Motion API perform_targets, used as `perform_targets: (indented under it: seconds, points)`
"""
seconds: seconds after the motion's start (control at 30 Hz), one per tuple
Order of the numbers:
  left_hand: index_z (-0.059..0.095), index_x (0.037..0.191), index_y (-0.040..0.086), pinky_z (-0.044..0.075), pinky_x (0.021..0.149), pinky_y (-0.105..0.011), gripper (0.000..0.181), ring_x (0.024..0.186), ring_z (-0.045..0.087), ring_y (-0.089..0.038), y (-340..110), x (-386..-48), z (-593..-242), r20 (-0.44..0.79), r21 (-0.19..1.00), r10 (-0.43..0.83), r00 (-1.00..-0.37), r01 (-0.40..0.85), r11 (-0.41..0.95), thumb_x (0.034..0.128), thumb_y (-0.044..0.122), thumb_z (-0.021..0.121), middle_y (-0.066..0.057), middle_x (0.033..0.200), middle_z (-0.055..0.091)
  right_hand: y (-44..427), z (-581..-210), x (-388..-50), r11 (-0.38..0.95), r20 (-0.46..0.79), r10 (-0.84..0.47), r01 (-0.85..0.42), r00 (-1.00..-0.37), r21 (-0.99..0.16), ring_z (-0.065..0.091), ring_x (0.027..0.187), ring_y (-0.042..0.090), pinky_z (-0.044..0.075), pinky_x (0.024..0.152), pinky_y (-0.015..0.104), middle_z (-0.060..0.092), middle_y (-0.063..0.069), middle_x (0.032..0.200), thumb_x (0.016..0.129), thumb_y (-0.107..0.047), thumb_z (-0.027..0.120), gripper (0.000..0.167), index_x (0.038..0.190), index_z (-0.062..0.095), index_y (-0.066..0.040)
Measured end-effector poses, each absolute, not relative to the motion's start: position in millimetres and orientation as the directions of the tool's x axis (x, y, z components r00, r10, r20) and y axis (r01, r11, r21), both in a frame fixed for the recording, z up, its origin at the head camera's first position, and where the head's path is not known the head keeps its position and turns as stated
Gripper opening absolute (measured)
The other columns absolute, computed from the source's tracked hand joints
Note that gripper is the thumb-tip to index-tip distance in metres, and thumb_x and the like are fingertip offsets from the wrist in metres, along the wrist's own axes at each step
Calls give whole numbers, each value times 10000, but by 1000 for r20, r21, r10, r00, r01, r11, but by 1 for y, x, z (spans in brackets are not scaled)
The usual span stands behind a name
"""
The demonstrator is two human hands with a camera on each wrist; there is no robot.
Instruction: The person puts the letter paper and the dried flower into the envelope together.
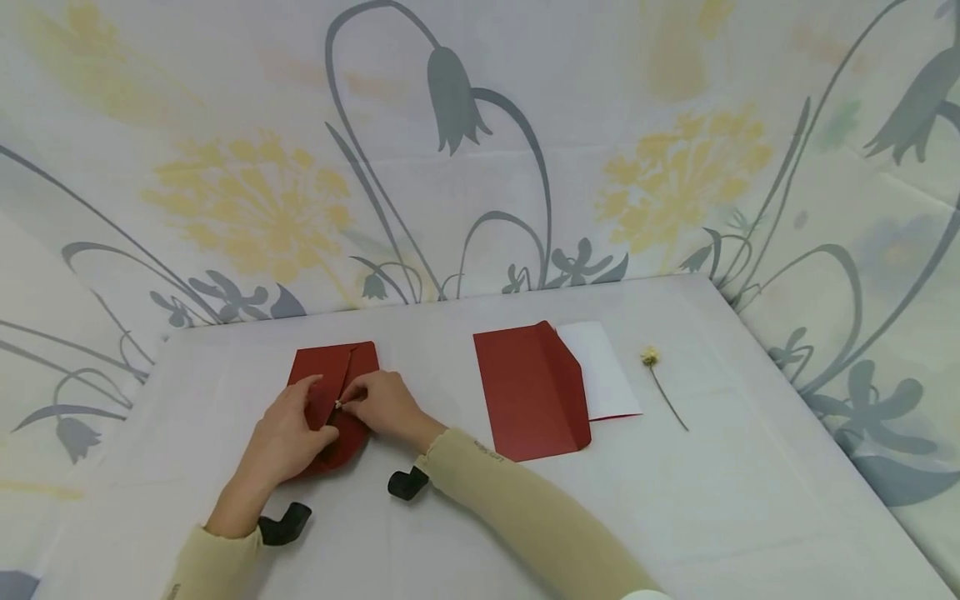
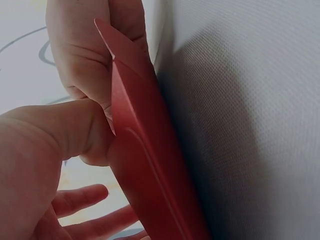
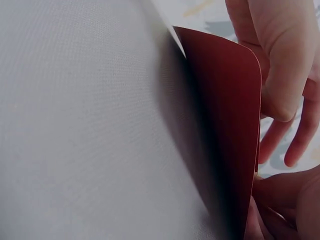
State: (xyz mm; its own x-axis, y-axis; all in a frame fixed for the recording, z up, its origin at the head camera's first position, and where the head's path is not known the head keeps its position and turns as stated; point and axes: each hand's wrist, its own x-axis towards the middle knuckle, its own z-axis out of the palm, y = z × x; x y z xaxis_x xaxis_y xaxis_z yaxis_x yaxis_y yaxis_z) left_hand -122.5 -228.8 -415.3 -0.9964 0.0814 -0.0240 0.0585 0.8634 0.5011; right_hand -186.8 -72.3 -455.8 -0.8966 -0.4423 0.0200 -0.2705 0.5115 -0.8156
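A person works with two bare hands on the red envelope at the left of the white-covered worktop. This left envelope lies in front of both hands, with one rounded end toward the person. The left hand rests on it, holding no object: in the left wrist view the thumb bends against the paper's edge while the other fingers reach out behind, spread rather than clenched. The right hand pinches a small pale piece between thumb and fingertips, right at the envelope's surface. It may be the head of a dried flower, but it is too small to tell.

As for progress, the left envelope looks part-way through — the piece is in place over the paper, yet the fingers have not let go of it, so this step seems unfinished. Whether anything lies inside that envelope cannot be told.

On the right side nothing is being handled. The right envelope lies flat and apart from both hands; a white card beside it is partly covered by its right edge. Farther right, a dried yellow flower lies loose on its thin stem, touching neither card nor envelope — this set appears to be left for later.
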Motion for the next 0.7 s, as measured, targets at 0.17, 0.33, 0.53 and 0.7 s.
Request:
perform_targets:
  seconds: [0.17,0.33,0.53,0.7]
  points:
    - [373,1443,-78,419,946,-674,717,1244,448,-500,-228,-122,-417,-13,497,87,-996,69,865,836,123,697,-327,1408,427,-79,-460,-186,526,26,-433,-276,-901,-804,573,686,-16,458,599,132,676,-106,768,863,-140,788,68,903,737,-122]
    - [368,1447,-79,408,960,-673,722,1255,439,-499,-228,-122,-417,-14,503,89,-996,70,862,839,122,700,-328,1412,423,-89,-459,-183,622,43,-386,-295,-921,-726,524,664,20,425,576,150,608,-129,705,846,-165,806,140,805,673,-172]
    - [368,1445,-78,417,945,-677,727,1238,448,-497,-230,-122,-418,-24,502,79,-997,56,863,835,126,707,-330,1403,430,-88,-460,-185,538,14,-400,-247,-917,-806,542,694,19,441,594,158,636,-133,743,846,-150,801,118,823,687,-171]
    - [360,1447,-82,412,959,-665,739,1238,448,-488,-231,-123,-420,-35,505,80,-996,51,861,835,135,713,-333,1392,439,-72,-457,-191,427,-42,-457,-178,-888,-887,585,738,14,478,646,180,685,-112,814,859,-126,779,74,896,723,-157]
